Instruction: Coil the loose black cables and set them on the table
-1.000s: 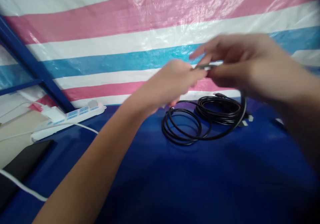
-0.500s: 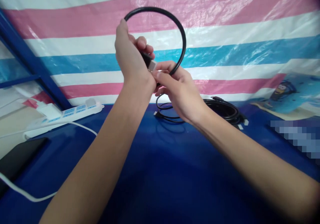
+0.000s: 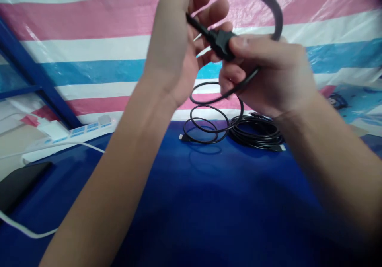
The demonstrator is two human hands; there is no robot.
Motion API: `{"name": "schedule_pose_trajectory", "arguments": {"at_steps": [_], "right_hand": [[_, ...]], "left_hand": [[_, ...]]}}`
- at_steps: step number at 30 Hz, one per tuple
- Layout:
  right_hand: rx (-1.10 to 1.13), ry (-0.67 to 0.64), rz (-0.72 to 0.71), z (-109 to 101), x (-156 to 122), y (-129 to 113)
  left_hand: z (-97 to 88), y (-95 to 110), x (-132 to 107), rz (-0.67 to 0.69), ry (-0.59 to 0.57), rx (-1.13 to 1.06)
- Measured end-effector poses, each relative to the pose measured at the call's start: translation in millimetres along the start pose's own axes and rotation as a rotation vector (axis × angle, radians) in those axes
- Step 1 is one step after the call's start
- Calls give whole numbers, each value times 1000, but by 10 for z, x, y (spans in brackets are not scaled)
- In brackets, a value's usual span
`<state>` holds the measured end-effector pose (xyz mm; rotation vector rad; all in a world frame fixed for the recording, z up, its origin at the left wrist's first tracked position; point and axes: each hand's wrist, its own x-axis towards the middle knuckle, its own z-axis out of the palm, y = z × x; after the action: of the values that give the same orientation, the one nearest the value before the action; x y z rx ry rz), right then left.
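A black cable (image 3: 277,16) arches between my two raised hands. My left hand (image 3: 173,40) has its thumb and fingers curled round the cable near the top edge, where part of the grip is hidden. Its other fingers sit loosely bent behind the cable's black plug (image 3: 221,43). That plug is pinched between the thumb and fingers of my right hand (image 3: 268,68), and the arch also runs through this hand. Thin loops of cable (image 3: 209,131) hang below and rest on the table, ending in a second plug (image 3: 184,138) with a light metal tip.
Behind the right wrist lies a coil of black cable (image 3: 253,137) on the blue table (image 3: 191,203). A white power strip (image 3: 89,133) with a plugged-in adapter (image 3: 53,131), a white cord (image 3: 32,233) and a dark flat device (image 3: 24,183) are at left. Striped sheeting (image 3: 98,52) hangs behind.
Both hands have risen and come nearer, the right one moving up and rightward. The right thumb and fingers now grip the plug that was beside the left palm, and more loops hang below.
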<state>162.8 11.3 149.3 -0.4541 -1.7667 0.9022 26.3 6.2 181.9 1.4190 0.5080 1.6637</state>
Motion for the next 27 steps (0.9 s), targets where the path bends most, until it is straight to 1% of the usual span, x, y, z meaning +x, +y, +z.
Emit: {"name": "schedule_pose_trajectory", "arguments": {"at_steps": [3, 4, 5, 6, 7, 8, 10, 12, 14, 15, 16, 17, 19, 20, 22, 23, 24, 25, 27], "right_hand": [[-138, -209, 256, -268, -71, -90], [-184, -263, 312, -338, -91, -108], [-215, -286, 341, -390, -104, -122], [-230, -273, 347, -422, -110, -131], [-230, -228, 339, -436, -109, -138], [-206, -154, 323, -432, -100, -140], [-116, 18, 266, -390, -67, -132], [-9, 143, 206, -322, -24, -101], [83, 221, 189, -241, 17, -53], [125, 251, 193, -196, 35, -28], [177, 282, 197, -149, 50, -6], [227, 307, 201, -105, 61, 10], [301, 373, 205, -32, 73, 15], [320, 420, 198, -11, 72, 4], [297, 484, 191, -4, 59, -35], [255, 478, 205, -17, 47, -58], [198, 445, 232, -37, 33, -78], [135, 385, 277, -60, 18, -95], [15, 232, 389, -109, -11, -112]], "left_hand": [[-153, 85, 14, -122, -149, 82], [-191, 82, 14, -168, -190, 111], [-218, 61, 13, -222, -220, 128], [-230, 25, 13, -274, -244, 135], [-227, -22, 13, -309, -257, 127], [-209, -77, 13, -324, -244, 103], [-141, -194, 13, -297, -152, 1], [-47, -300, 7, -235, 45, -148], [46, -387, -10, -177, 245, -271], [86, -422, -23, -154, 307, -304], [118, -451, -37, -137, 339, -322], [142, -473, -52, -132, 347, -327], [161, -497, -76, -161, 295, -304], [154, -499, -84, -190, 235, -277], [110, -487, -84, -259, 49, -200], [74, -476, -75, -289, -39, -162], [31, -463, -62, -308, -105, -118], [-16, -450, -45, -321, -149, -67], [-112, -421, -3, -333, -196, 30]]}}
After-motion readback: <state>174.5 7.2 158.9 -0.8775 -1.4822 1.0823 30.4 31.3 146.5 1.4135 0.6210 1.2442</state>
